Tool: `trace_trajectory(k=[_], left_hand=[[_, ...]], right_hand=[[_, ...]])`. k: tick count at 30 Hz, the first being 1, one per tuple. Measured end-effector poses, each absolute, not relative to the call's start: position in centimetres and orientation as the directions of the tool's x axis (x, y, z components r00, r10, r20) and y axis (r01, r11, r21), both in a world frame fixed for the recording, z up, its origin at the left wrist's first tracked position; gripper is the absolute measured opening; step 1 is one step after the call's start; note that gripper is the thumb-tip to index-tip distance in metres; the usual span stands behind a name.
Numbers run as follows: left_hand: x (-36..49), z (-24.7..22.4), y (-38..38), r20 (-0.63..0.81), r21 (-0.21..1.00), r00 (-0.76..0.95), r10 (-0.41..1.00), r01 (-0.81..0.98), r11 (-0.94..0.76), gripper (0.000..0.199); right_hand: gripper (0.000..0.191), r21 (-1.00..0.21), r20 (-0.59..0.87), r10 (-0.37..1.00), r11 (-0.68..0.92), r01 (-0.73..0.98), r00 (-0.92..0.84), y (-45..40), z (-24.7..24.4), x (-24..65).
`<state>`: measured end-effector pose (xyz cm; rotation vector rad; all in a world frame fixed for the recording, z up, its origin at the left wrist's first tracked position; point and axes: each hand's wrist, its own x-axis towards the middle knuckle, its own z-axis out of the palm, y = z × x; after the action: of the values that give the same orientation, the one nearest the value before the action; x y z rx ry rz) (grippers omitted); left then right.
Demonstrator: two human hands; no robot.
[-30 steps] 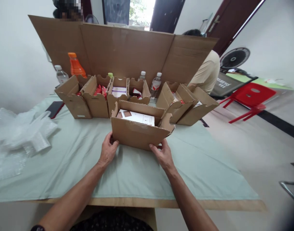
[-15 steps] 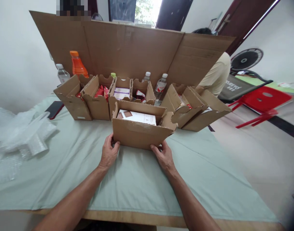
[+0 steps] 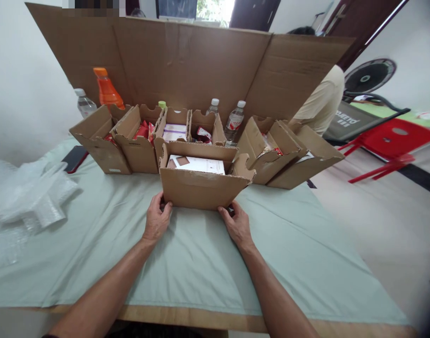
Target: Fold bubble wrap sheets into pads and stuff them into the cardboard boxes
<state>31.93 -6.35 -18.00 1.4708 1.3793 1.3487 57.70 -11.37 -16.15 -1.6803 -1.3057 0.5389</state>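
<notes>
An open-topped cardboard box (image 3: 200, 190) stands in front of me, with a white carton (image 3: 200, 165) lying inside it. At its lower left corner, my left hand (image 3: 157, 218) grips the cardboard with the thumb on the front face. My right hand (image 3: 238, 223) holds the lower right corner in the same way, fingers partly hidden behind it. Whether the box rests fully on the cloth or is slightly raised, I cannot tell. Behind it, a row of similar cardboard boxes (image 3: 139, 152) holds red packets (image 3: 143, 130) and a white-and-purple carton (image 3: 174, 132).
A tall cardboard panel (image 3: 197, 61) stands behind the boxes, with an orange bottle (image 3: 108, 91) and clear bottles (image 3: 235, 123) before it. Bubble wrap (image 3: 31, 192) and a phone (image 3: 74, 158) lie left on the green cloth (image 3: 197, 263). A red stool (image 3: 394, 141) stands right; a person's sleeve (image 3: 322, 101) shows behind.
Both hands and the held box have shifted slightly away from me, closer to the row behind. The camera view has also moved a little. The grip looks the same.
</notes>
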Motion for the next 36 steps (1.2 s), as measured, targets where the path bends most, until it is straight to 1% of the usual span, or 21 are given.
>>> trace_trajectory(k=[3,6,11,14,17,19,24,30,33,36], left_hand=[[31.8,-18.0,-6.3,0.220,0.953,-0.125,0.967,0.237,-0.187,0.034],[31.6,-18.2,-6.0,0.213,0.958,-0.134,0.968,0.221,-0.181,0.034],[31.5,-18.7,-5.9,0.217,0.963,-0.124,0.968,0.191,-0.191,0.037],[31.5,-18.9,-6.0,0.237,0.962,-0.100,0.966,0.160,-0.220,0.046],[31.3,-19.2,-6.2,0.234,0.971,-0.066,0.970,0.062,-0.230,0.059],[31.2,-19.3,-6.2,0.217,0.976,-0.042,0.975,0.023,-0.217,0.062],[31.1,-19.3,-6.2,0.207,0.978,-0.025,0.978,0.026,-0.206,0.063],[31.1,-18.8,-6.6,0.202,0.979,-0.007,0.979,-0.020,-0.202,0.069],[31.3,-18.4,-7.0,0.197,0.980,-0.020,0.980,0.007,-0.196,0.069],[31.0,-18.0,-8.0,0.135,0.990,-0.073,0.988,0.058,-0.131,0.064]], right_hand=[[0.045,-0.848,0.188,0.917,-0.029,0.529,0.352,-11.6,-16.2,57.7],[0.048,-0.847,0.189,0.917,-0.028,0.530,0.351,-11.7,-16.5,57.6],[0.048,-0.845,0.200,0.909,-0.029,0.534,0.366,-11.4,-16.8,57.3],[0.047,-0.845,0.202,0.905,-0.032,0.533,0.374,-11.3,-16.7,57.0],[0.046,-0.845,0.205,0.902,-0.033,0.533,0.381,-11.4,-16.6,56.8],[0.045,-0.843,0.205,0.901,-0.036,0.537,0.383,-11.3,-16.6,56.8],[0.045,-0.833,0.212,0.898,-0.041,0.552,0.386,-10.9,-16.7,57.0],[0.047,-0.824,0.227,0.902,-0.023,0.566,0.368,-11.2,-17.0,57.4],[0.048,-0.825,0.222,0.911,-0.013,0.564,0.347,-11.6,-17.0,57.5],[0.050,-0.826,0.213,0.919,-0.012,0.563,0.332,-12.0,-17.0,57.6]])
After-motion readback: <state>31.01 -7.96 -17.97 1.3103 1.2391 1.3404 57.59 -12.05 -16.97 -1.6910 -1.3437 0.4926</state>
